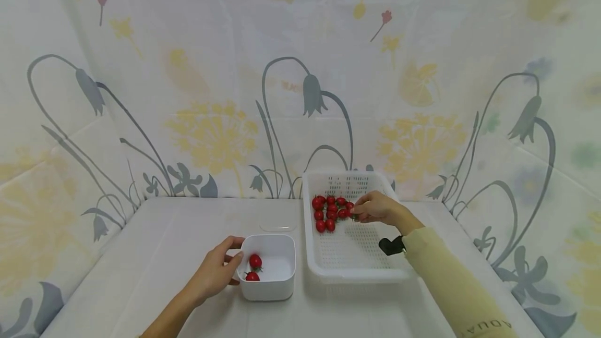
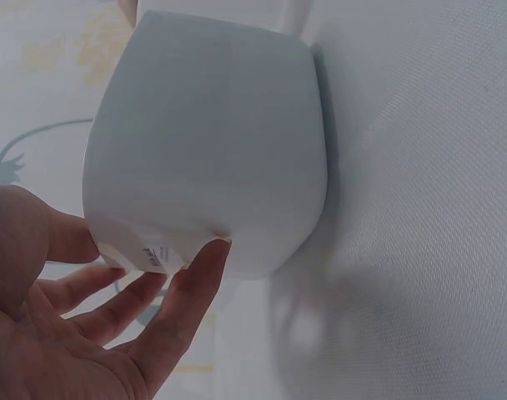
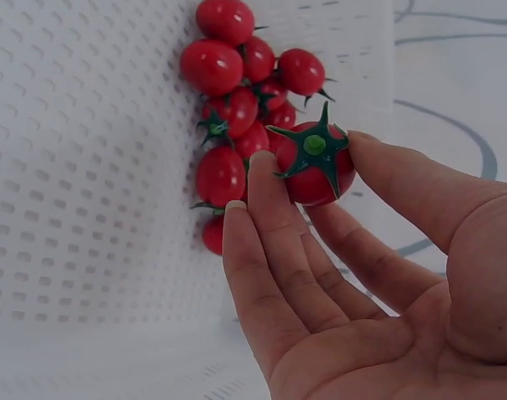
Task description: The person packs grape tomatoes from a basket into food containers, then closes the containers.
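My right hand (image 1: 381, 208) pinches a cherry tomato (image 3: 316, 171) between thumb and fingers, its green star-shaped calyx facing the wrist camera. That hand is over the white perforated basket (image 1: 312, 260), beside a cluster of cherry tomatoes (image 1: 331, 208) at the basket's left. To the left of the basket stands a square white container (image 1: 267, 292) with two cherry tomatoes (image 1: 255, 261) inside. My left hand (image 1: 215, 270) holds this container by its left side, thumb at the rim and fingertips against the outer wall (image 2: 212, 142). A small label shows near those fingertips in the left wrist view.
Behind the white container, a clear flat lid-like piece (image 1: 278, 227) lies on the white tabletop (image 1: 188, 218). A flower-printed curtain (image 1: 291, 134) encloses the back and both sides. A black strap (image 1: 391, 246) sits at the right wrist, by the yellow sleeve (image 1: 451, 280).
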Tool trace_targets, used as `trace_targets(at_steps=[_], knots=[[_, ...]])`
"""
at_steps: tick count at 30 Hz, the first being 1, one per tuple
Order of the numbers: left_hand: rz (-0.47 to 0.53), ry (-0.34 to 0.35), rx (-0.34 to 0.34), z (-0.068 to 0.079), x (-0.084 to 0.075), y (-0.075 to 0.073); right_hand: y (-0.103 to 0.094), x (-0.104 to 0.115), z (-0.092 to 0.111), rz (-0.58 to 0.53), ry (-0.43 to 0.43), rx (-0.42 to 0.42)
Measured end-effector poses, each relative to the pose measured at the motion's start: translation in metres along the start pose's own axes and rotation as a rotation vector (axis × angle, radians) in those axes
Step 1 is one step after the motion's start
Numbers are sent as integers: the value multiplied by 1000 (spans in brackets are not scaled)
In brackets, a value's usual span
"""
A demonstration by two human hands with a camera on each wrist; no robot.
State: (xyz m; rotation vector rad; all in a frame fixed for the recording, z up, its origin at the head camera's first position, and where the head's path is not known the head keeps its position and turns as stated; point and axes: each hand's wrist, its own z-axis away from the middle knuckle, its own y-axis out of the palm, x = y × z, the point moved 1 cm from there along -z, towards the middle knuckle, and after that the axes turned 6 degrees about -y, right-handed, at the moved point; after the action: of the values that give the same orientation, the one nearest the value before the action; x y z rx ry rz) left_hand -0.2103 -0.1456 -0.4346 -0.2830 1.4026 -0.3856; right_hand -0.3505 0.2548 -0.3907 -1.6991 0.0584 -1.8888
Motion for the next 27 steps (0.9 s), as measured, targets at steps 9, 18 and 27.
trace_targets(at_steps=[9,18,27], knots=[[1,-2,1,0,1,0,4,5,8,-36,-23,27],[0,1,5,1,2,0,9,13,15,-43,-46,51],[1,9,3,0,0,0,14,24,20,-59,-72,75]])
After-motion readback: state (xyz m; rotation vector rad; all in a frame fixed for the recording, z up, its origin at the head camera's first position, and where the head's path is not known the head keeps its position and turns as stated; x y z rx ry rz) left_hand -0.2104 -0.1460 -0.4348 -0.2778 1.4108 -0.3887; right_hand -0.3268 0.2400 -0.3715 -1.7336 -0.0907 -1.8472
